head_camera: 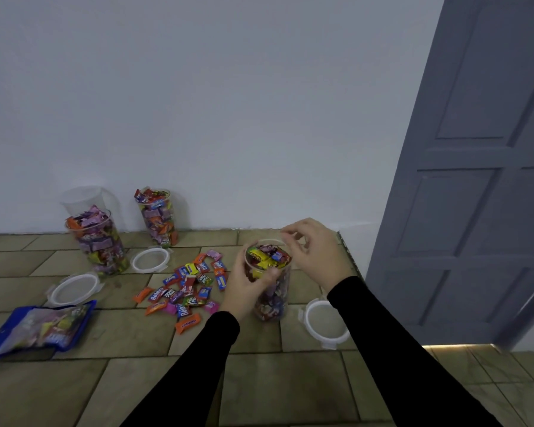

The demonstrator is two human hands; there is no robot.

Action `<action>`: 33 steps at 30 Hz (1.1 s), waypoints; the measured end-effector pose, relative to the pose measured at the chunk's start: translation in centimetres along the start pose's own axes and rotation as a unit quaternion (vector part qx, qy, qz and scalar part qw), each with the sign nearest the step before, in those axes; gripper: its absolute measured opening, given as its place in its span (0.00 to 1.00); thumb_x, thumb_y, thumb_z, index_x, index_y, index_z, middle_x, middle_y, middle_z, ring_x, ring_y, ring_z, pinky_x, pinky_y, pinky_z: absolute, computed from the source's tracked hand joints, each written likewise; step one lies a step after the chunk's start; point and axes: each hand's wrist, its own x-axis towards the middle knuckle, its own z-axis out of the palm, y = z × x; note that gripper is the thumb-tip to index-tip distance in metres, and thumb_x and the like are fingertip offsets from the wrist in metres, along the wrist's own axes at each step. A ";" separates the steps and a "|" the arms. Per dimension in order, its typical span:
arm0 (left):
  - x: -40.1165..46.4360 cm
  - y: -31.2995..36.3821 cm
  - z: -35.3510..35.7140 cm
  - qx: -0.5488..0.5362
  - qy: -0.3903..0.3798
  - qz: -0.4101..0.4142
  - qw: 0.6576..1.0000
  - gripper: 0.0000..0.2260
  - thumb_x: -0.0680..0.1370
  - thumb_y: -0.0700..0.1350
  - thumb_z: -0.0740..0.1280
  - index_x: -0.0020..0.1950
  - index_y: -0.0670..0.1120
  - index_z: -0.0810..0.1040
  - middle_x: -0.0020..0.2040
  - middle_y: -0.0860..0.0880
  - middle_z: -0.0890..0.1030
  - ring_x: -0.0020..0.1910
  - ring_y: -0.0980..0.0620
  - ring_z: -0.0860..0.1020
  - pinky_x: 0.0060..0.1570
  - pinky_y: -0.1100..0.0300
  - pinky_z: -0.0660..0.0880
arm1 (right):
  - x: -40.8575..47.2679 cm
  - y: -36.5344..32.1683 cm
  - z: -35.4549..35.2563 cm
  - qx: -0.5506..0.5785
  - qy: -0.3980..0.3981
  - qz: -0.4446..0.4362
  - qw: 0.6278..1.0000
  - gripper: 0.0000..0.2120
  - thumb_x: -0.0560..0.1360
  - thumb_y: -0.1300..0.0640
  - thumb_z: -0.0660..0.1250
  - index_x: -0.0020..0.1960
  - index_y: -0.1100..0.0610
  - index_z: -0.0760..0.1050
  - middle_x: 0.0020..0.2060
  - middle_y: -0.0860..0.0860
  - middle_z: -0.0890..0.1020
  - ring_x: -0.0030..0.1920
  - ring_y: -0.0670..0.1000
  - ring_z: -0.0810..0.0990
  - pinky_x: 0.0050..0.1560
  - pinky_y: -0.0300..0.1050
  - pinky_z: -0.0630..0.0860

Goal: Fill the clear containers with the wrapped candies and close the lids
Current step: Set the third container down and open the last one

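Left hand (244, 288) around container (270, 291), seemingly

Loose candies (188, 283) crowd floor at 9 o'clock of near container (270, 282). Lid (327, 323) lies close at 4 o'clock. Bare tiles (278, 389) at 6 o'clock. Wall (228, 103) close behind, 12 o'clock; door (475, 180) blocks 2 o'clock.

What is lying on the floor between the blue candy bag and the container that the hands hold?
In the head view, loose wrapped candies lie scattered between the blue candy bag and the held container.
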 end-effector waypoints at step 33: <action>-3.6 1.3 -1.3 0.098 0.105 0.010 0.990 0.32 0.64 0.45 0.80 0.62 0.53 0.66 0.56 0.57 0.77 0.54 0.65 0.75 0.52 0.69 0.72 | -5.2 2.9 1.2 -0.200 -0.228 0.272 0.913 0.18 0.77 0.69 0.58 0.65 0.60 0.70 0.57 0.59 0.77 0.53 0.57 0.79 0.52 0.48 0.78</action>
